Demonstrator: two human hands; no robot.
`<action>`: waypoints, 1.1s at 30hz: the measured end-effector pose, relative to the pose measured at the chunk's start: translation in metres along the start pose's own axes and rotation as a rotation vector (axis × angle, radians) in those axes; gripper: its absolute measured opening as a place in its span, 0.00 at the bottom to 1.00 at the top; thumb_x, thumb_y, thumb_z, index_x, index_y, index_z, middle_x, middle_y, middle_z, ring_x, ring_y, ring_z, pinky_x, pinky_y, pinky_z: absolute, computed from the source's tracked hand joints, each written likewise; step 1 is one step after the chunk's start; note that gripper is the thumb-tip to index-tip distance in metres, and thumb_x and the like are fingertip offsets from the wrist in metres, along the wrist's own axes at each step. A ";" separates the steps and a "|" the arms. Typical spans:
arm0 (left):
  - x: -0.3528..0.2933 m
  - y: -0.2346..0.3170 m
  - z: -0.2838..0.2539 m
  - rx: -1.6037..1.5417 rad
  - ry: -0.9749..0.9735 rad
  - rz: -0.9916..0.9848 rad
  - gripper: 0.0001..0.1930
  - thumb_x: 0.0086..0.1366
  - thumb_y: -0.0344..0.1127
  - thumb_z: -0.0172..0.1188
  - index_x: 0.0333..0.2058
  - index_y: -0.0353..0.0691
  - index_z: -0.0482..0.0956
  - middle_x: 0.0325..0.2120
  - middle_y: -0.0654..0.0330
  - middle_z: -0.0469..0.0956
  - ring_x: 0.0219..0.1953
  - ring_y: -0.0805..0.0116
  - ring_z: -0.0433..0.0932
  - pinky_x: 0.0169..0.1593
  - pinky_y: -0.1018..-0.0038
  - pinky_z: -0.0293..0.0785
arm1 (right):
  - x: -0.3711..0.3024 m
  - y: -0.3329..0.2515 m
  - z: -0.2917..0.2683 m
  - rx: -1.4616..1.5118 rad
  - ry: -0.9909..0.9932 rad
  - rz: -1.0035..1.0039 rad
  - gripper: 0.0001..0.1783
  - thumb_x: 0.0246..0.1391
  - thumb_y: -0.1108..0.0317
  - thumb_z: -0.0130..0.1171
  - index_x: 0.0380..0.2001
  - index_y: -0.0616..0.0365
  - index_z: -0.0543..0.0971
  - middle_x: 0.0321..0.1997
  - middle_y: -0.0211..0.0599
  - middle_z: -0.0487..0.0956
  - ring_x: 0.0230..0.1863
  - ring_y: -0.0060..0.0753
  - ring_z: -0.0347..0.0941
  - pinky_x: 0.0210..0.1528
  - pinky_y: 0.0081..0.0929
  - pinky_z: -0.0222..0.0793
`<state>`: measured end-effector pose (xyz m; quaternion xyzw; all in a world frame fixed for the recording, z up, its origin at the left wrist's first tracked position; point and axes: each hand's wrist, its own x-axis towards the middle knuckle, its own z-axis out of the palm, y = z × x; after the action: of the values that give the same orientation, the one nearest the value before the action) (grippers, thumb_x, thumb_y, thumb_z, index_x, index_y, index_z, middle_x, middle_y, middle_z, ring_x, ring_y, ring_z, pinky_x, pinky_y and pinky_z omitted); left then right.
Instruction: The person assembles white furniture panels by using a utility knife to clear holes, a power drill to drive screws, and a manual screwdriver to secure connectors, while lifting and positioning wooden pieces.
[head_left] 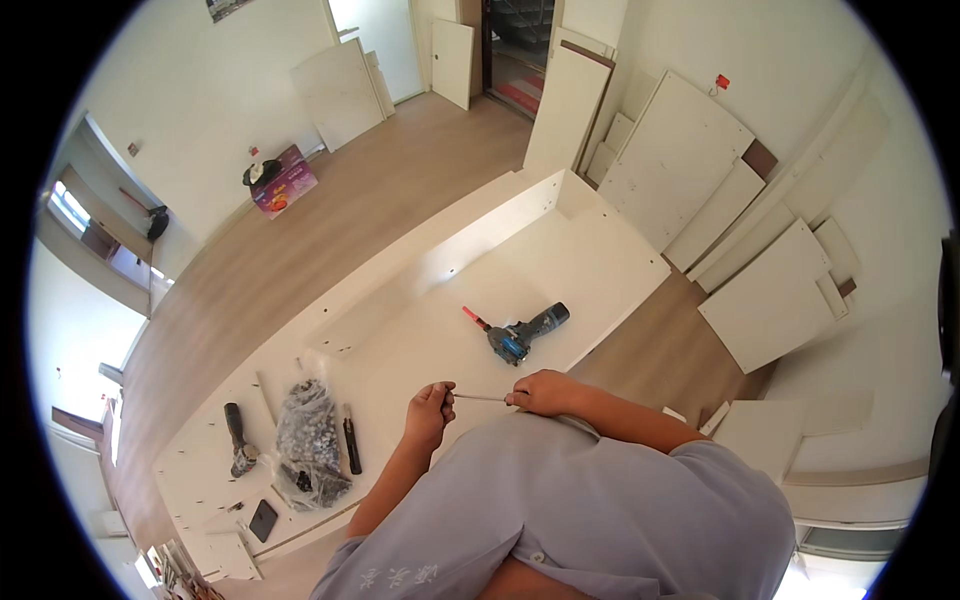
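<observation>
My left hand (pixel 432 410) + right hand (pixel 541 392) both pinched on a thin grey metal rod (pixel 480 398) | flat white panels (pixel 590 265) look part-joined | rectangular white boards (pixel 672 155) left leaning, loose

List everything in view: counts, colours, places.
Panel assembly: 1, white, before person
Slim rod: 1, silvery, lower middle
Power tool: 1, blue-black, panel middle
Parts bag: 1, clear, panel left
Handled tool: 1, black-grey, left of bag
Slender tool: 1, black, right of bag
Phone: 1, dark, lower left
Loose boards: several, white, against walls
Box: 1, purple, left floor
Left hand: 1, bare, on rod
Right hand: 1, bare, on rod
Shirt: 1, grey, bottom
</observation>
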<state>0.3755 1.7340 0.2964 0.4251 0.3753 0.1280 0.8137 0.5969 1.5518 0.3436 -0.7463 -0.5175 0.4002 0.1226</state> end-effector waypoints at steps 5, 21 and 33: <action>0.000 0.022 0.021 0.035 0.067 0.049 0.17 0.79 0.41 0.50 0.46 0.31 0.79 0.26 0.65 0.73 0.23 0.78 0.67 0.27 0.78 0.68 | 0.000 -0.001 -0.027 0.080 0.036 -0.039 0.28 0.69 0.41 0.49 0.43 0.54 0.85 0.41 0.48 0.85 0.46 0.54 0.79 0.50 0.46 0.73; 0.137 0.071 0.218 0.218 -0.070 0.012 0.21 0.80 0.43 0.47 0.53 0.28 0.78 0.27 0.64 0.72 0.25 0.76 0.69 0.30 0.76 0.68 | 0.000 0.176 -0.136 0.834 0.070 -0.048 0.21 0.58 0.61 0.71 0.50 0.61 0.79 0.34 0.33 0.81 0.35 0.22 0.75 0.39 0.27 0.73; 0.293 0.170 0.187 1.206 0.615 0.676 0.18 0.75 0.49 0.55 0.45 0.42 0.84 0.35 0.56 0.83 0.37 0.58 0.81 0.43 0.63 0.76 | 0.114 0.334 -0.195 0.856 0.438 0.033 0.17 0.61 0.57 0.66 0.45 0.59 0.85 0.30 0.30 0.81 0.31 0.22 0.74 0.36 0.27 0.72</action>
<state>0.7293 1.8796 0.3499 0.8337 0.4395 0.2560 0.2153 0.9798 1.5513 0.2176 -0.7038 -0.2564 0.4123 0.5186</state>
